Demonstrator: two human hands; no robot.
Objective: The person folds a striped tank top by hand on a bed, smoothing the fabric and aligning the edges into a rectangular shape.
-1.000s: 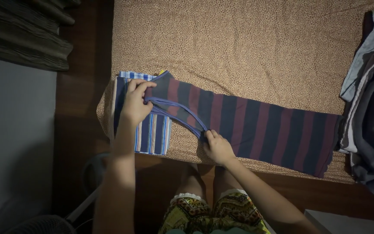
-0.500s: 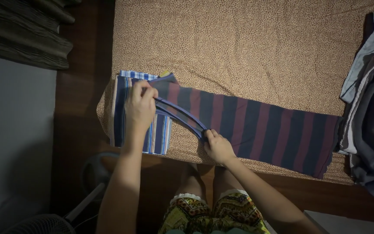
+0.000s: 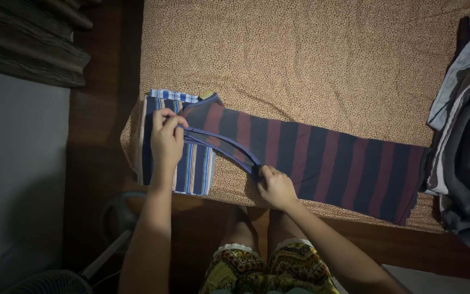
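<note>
A navy and maroon striped sleeveless top [image 3: 322, 160] lies stretched across the bed, folded lengthwise, its blue-trimmed armhole toward the left. My left hand [image 3: 167, 140] pinches the shoulder strap end of the top, above a folded blue striped cloth [image 3: 194, 169] at the bed's left corner. My right hand [image 3: 276, 187] grips the bottom of the armhole trim at the top's near edge.
The bed has a brown speckled sheet [image 3: 311, 60] and a dark wooden frame [image 3: 104, 109]. A pile of grey and dark clothes [image 3: 466, 141] lies at the right edge. A fan [image 3: 55, 280] stands on the floor at lower left. My knees in patterned shorts [image 3: 267, 267] press the bed's near side.
My left hand has shifted the strap slightly, first down and right, then back left, keeping its pinch. My right hand has stayed on the armhole trim.
</note>
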